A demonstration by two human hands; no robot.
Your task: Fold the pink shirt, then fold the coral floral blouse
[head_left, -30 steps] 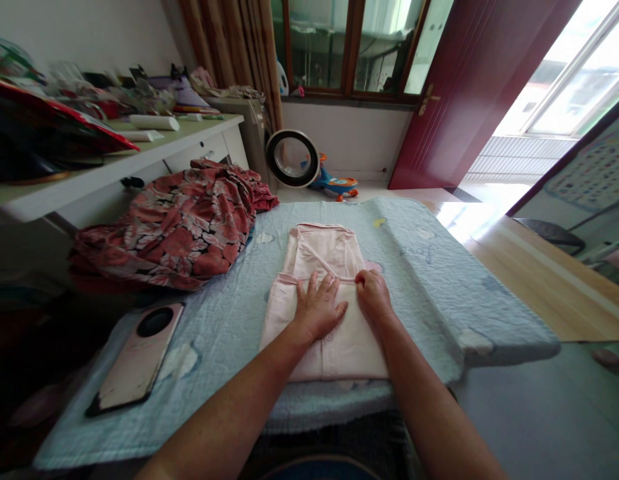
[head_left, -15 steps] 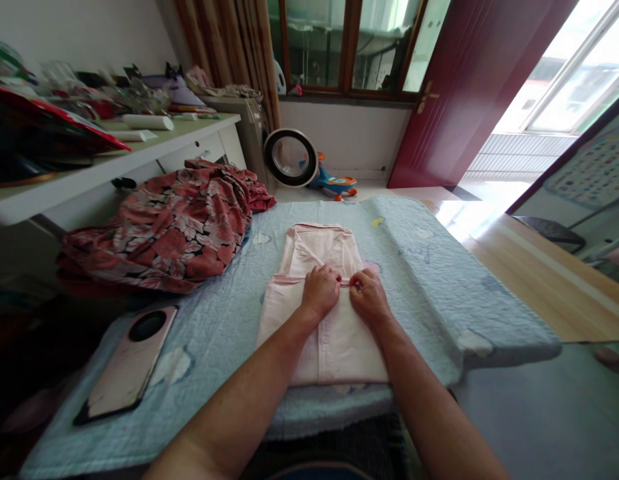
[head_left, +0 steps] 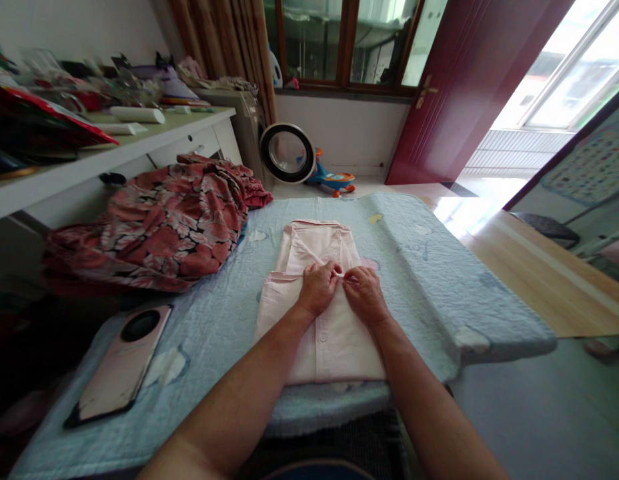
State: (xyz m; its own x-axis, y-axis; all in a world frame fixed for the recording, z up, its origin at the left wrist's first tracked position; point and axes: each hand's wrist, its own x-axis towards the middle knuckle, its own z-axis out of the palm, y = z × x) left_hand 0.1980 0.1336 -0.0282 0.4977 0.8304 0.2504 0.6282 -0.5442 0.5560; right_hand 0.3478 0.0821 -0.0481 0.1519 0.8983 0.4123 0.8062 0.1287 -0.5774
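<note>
Head view, looking forward and down along both forearms onto a table covered by a pale blue quilted cloth point(head_left: 429, 280). A folded pink shirt point(head_left: 322, 333) lies flat near the middle of the table's near edge, its button placket running away from the viewer and its collar end toward the far edge. The left hand point(head_left: 317, 288) and the right hand point(head_left: 363, 293) rest on the shirt side by side, meeting at the fold line that crosses the garment. Both hands are curled, fingers drawn together; their fingertips touch at the centre and pinch a small bit of the pink fabric at the placket. Whether a button lies between the fingertips cannot be told.

A crumpled red floral garment point(head_left: 164, 227) is heaped at the table's far left corner, well apart from the shirt. A pink phone point(head_left: 122, 363) lies camera side up near the table's near left corner, on the quilted cloth. Beyond the left edge stands a white desk point(head_left: 139, 150) loaded with assorted items. Past the far edge, on the floor, a round black-rimmed fan point(head_left: 288, 153) stands beside an orange and blue toy car point(head_left: 332, 180), below a wood-framed window. A dark red door point(head_left: 464, 87) stands open at the right.
</note>
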